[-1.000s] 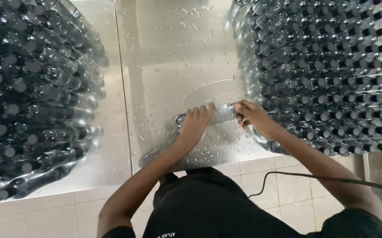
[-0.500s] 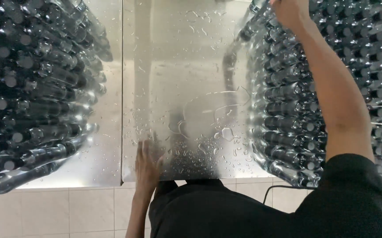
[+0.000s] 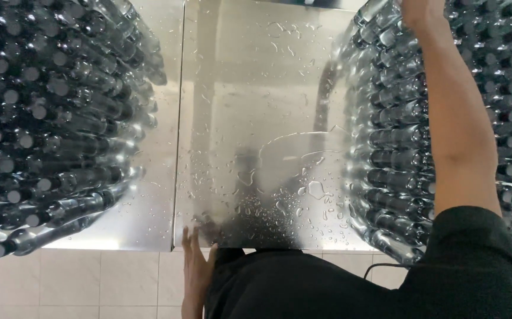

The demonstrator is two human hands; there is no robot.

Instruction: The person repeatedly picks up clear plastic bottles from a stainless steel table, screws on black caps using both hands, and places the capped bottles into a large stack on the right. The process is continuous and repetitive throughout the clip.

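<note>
My left hand (image 3: pixel 193 260) rests flat at the near edge of a wet steel table (image 3: pixel 256 88), fingers apart, holding nothing. My right arm stretches up across a big stack of clear plastic bottles (image 3: pixel 397 153) lying on their sides on the right. My right hand (image 3: pixel 420 12) sits on the top bottles of that stack, partly cut off by the frame edge, so its grip is hidden. Water drops and a thin puddle (image 3: pixel 291 195) cover the table's middle.
A second large stack of clear bottles (image 3: pixel 49 124) with caps facing me fills the left side. A seam (image 3: pixel 179 118) divides the steel top. Pale floor tiles (image 3: pixel 90 283) lie below the table edge. A dark cable (image 3: pixel 380 269) runs by my right side.
Both hands left the table's middle. My right hand rose to the top of the right bottle stack. My left hand drew back to the near table edge.
</note>
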